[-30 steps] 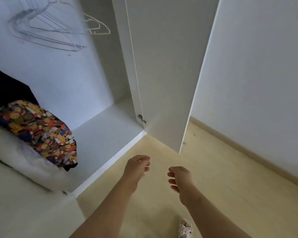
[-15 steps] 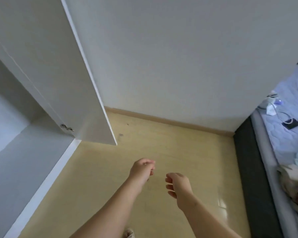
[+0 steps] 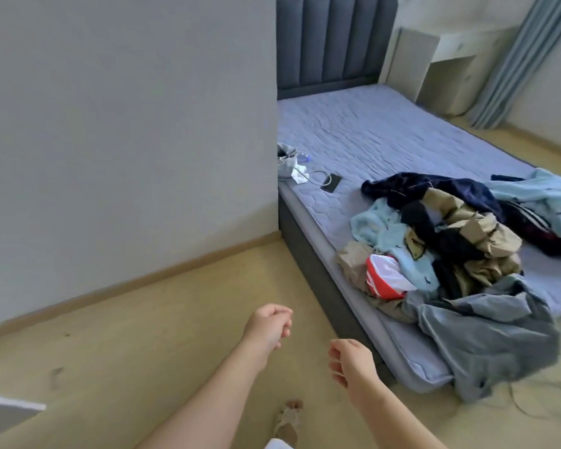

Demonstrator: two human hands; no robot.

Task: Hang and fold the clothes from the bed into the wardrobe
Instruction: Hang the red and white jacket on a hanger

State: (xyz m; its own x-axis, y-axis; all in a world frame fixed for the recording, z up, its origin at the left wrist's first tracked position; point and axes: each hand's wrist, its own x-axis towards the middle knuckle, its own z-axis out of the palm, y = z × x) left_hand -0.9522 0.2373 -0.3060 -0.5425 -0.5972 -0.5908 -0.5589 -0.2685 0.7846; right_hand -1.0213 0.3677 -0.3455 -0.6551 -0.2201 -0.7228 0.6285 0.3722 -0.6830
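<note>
A heap of clothes lies on the near end of the bed: light blue, navy, khaki, black and red-and-white pieces. A grey garment hangs over the mattress corner down to the floor. My left hand and my right hand hover over the floor, left of the bed, fingers loosely curled and holding nothing. Both are well short of the clothes. The wardrobe is out of view except a white corner at the lower left.
A phone with a cable, a small bag and a tissue lie near the bed's left edge. A grey wall stands on the left. Beyond the bed are a pale nightstand and a blue curtain. My slippered foot is below.
The view has swung right from the open wardrobe, past the door and wall, to the bed and its clothes. Both hands stay loosely curled and hold nothing.
</note>
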